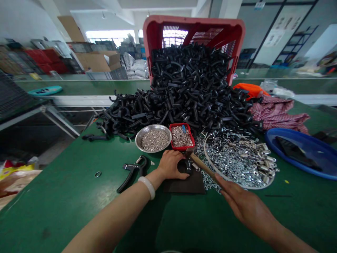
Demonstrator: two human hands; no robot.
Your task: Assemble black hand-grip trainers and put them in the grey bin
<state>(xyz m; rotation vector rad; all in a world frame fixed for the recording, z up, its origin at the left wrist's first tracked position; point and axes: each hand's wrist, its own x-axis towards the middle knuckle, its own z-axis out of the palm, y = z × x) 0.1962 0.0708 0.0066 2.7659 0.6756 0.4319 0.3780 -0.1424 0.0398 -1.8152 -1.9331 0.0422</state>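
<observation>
While my left hand bends its thumb and fingers around a black part, steadying it over the dark pad, my right hand comes in from the right of that pad, closed around the wooden handle of a hammer; the hammer's head is just beyond the part I grip, above the pad's far side, and I cannot tell whether the two touch; a small coil spring shows immediately right of the part, though I cannot tell if it is attached.

Left of the pad lies a black hand exerciser with its own spring, and farther left a loose metal ring; beyond the pad stand a steel bowl of small metal pieces, on the left, and a red tray of more pieces, nearly straight ahead; to the pad's right, washers and springs fill a pale-rimmed tray, with some washers spilled right up near the pad's edge; well to its right is a blue tray, with a checked cloth behind; farthest beyond the pad, a heap of black parts spreads from a tipped red crate.
</observation>
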